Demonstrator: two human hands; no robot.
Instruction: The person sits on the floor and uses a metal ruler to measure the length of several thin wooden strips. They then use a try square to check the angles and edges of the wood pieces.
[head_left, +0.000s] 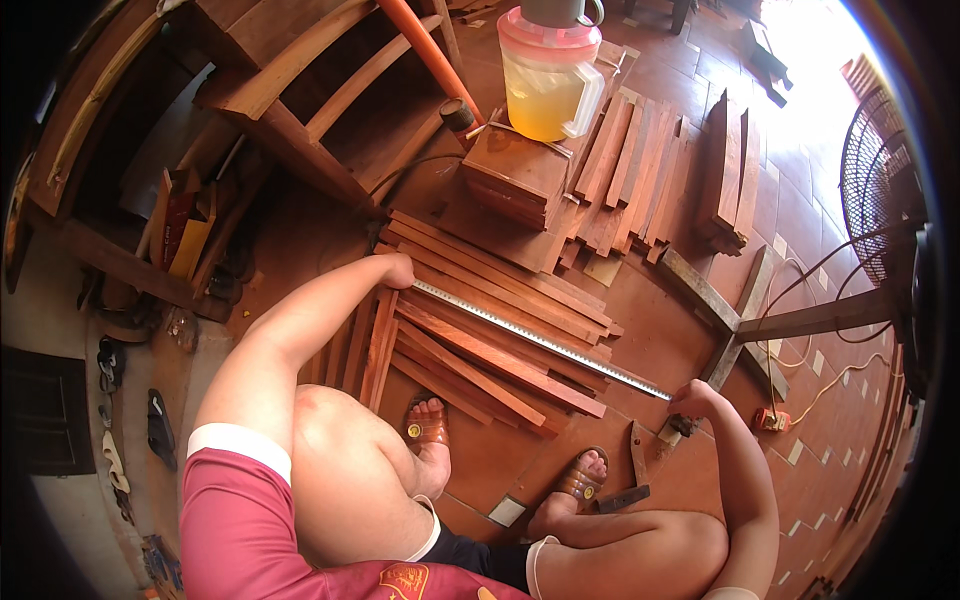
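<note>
A white measuring tape (540, 338) stretches straight between my two hands, slanting down to the right over a pile of reddish wood strips (480, 345). My left hand (397, 271) is closed on the tape's far left end, at the ends of the strips. Past the right ends of the strips, my right hand (697, 400) grips the tape's other end. A dark object (682, 425), which looks like the tape's case, shows just under that hand. The fingers of both hands are partly hidden.
A pitcher of yellow drink (540, 95) stands on a wooden block (510, 175). More strips (630, 170) lie behind. A fan (880, 190) on a wooden cross base (735, 325), with cords, is at right. A hammer-like tool (622, 498) lies by my foot. Wooden furniture (290, 110) stands at left.
</note>
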